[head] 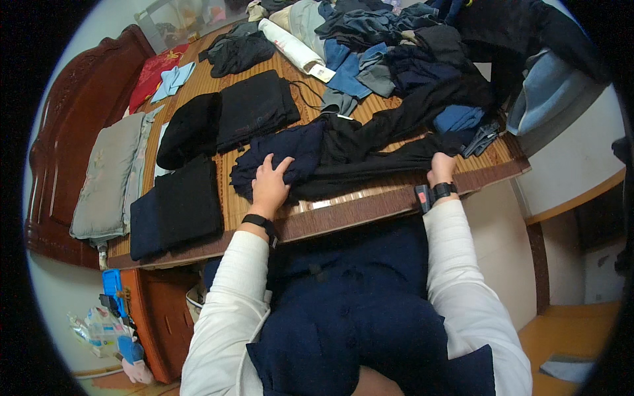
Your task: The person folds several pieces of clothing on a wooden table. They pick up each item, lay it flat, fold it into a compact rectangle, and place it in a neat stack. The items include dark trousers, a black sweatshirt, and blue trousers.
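Observation:
Black trousers (366,171) lie stretched across a bed's slatted mat (317,204), near its front edge. My left hand (270,185) rests with fingers spread on a bunched dark navy garment (282,148) that lies over or joins the left end of the black cloth. With closed fingers, my right hand (442,168) grips the lower right end of the trousers. Folded blue clothes (458,119) lie just beyond it. Left of my left hand are a folded black and navy stack (178,208), a folded black garment (255,109) and a rounded black bundle (190,131).
A large pile of clothes (366,24) covers the far side, with a white roll (292,44) before it. A grey pillow (109,173) lies near the wooden headboard (84,123). Below the bed's left corner stands an orange-brown cabinet (163,321).

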{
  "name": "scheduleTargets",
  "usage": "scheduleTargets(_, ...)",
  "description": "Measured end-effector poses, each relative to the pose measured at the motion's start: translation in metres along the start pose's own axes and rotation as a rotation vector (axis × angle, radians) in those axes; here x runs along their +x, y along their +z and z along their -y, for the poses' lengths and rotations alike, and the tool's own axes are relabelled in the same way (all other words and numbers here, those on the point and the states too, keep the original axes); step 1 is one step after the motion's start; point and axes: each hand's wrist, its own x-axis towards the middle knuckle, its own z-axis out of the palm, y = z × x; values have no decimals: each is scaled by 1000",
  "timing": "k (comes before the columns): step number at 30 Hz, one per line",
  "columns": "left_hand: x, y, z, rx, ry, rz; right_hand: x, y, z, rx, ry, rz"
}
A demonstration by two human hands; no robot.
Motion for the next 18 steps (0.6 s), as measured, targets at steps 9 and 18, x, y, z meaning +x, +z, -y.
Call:
scheduleTargets(9, 5, -24, 84, -353, -283, -372, 78, -77, 80, -361, -193, -571)
scheduleTargets(18, -10, 13, 98, -440, -498, -445, 80, -46, 61, -958, -825, 262)
